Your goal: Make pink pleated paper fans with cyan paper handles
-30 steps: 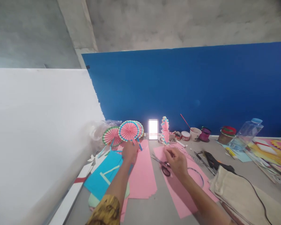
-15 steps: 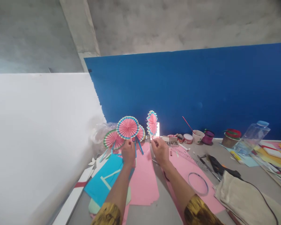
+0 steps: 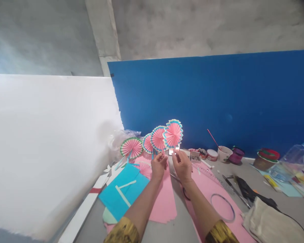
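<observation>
My left hand (image 3: 159, 165) is closed around the stick of a round pink paper fan with a blue rim (image 3: 158, 138), held upright. Close beside it, my right hand (image 3: 181, 165) pinches the base of a second pink pleated fan (image 3: 173, 133), which overlaps the first fan's right edge. Both fans stand in front of the blue board (image 3: 218, 101). Two more fans, one green-rimmed (image 3: 131, 147) and one blue-rimmed (image 3: 147, 143), stand or lean behind and to the left.
Pink paper sheets (image 3: 164, 202), a turquoise sheet (image 3: 121, 192), scissors (image 3: 183, 190), a wire ring (image 3: 223, 206), a ruler, small pots and cups (image 3: 224, 153), a plastic bottle (image 3: 294, 158), a glue gun with cord (image 3: 250, 195) and folded cloth (image 3: 271, 222) lie on the grey table. A white board stands left.
My right hand has carried its fan leftwards and turned it face-on, meeting the fan in my left hand. The left hand has lifted its fan slightly. The camera has shifted left.
</observation>
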Demonstrator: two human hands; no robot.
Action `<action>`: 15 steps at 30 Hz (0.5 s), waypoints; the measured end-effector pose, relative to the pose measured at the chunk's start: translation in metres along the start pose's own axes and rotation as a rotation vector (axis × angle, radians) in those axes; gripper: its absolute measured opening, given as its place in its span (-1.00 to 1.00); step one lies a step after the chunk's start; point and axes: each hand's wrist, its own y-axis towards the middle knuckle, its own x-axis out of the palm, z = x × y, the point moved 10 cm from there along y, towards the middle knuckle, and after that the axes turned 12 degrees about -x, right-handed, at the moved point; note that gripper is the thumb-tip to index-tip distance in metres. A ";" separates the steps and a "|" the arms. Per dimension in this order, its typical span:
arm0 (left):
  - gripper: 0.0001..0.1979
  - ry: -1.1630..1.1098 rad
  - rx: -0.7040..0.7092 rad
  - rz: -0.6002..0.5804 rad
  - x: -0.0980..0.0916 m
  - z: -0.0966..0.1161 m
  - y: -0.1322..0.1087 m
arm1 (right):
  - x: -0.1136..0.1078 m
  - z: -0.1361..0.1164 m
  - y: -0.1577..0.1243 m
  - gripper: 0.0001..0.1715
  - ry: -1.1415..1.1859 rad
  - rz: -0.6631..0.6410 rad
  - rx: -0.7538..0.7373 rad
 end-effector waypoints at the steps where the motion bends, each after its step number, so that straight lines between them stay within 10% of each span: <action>1: -0.69 -0.027 0.001 0.001 0.001 -0.002 -0.001 | -0.001 0.001 0.000 -0.73 -0.004 0.007 -0.005; 15: -0.68 -0.146 -0.040 -0.123 0.013 -0.017 -0.002 | 0.012 0.009 -0.024 -0.70 -0.049 -0.031 0.017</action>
